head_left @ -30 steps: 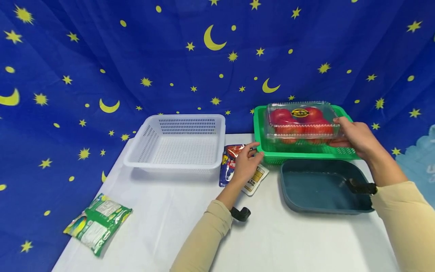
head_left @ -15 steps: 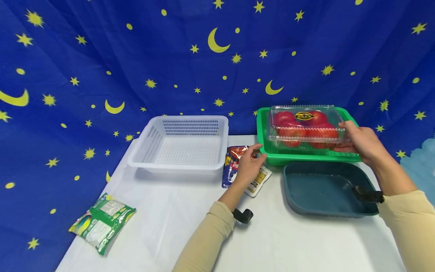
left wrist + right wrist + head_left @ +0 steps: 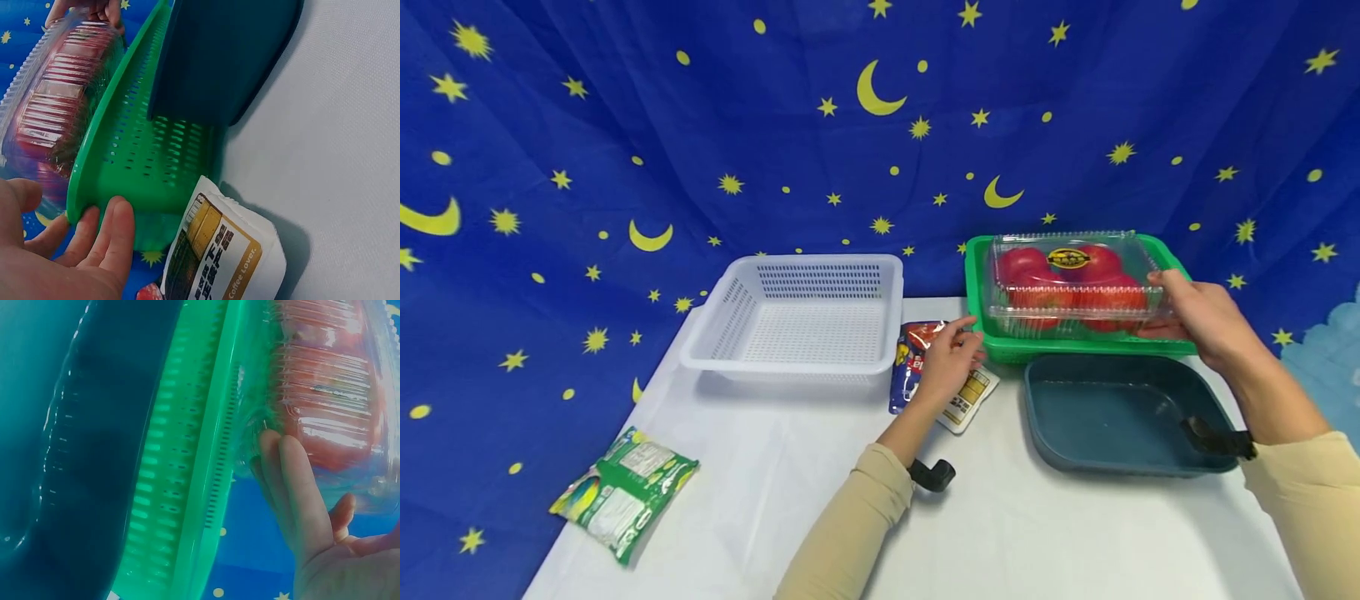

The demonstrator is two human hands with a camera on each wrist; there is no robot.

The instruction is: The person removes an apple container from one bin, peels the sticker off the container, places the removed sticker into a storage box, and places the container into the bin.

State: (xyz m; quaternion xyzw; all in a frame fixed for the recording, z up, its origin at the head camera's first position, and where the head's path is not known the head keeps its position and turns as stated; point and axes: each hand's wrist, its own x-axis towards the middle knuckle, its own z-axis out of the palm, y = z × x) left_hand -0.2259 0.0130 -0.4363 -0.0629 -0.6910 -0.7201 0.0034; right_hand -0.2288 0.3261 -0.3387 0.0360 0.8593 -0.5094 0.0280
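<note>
In the head view my right hand [image 3: 1206, 321] grips the right end of a clear plastic clamshell box [image 3: 1075, 304] of round red fruit with a dark oval label. The box overlaps the inside of a green perforated basket [image 3: 1090, 346]; its underside is hidden. In the right wrist view my fingertips lie against the box's lower end. My left hand [image 3: 951, 362] is at the basket's left front corner. The left wrist view shows its fingers [image 3: 119, 231] fairly straight at the green rim, the thumb apart. Beneath that hand lie a blue and red pouch [image 3: 904, 387] and a white "Coffee Lover" packet [image 3: 215, 256].
A dark blue basin [image 3: 1120, 417] stands directly in front of the green basket. To the left is a white perforated basket [image 3: 797, 367]. A green snack bag [image 3: 625, 492] lies near the table's left edge. A blue star-patterned curtain [image 3: 820, 167] hangs behind.
The fruit box has come lower and slightly left relative to the green basket, still in my right hand. My left fingers have shifted a little at the basket's corner.
</note>
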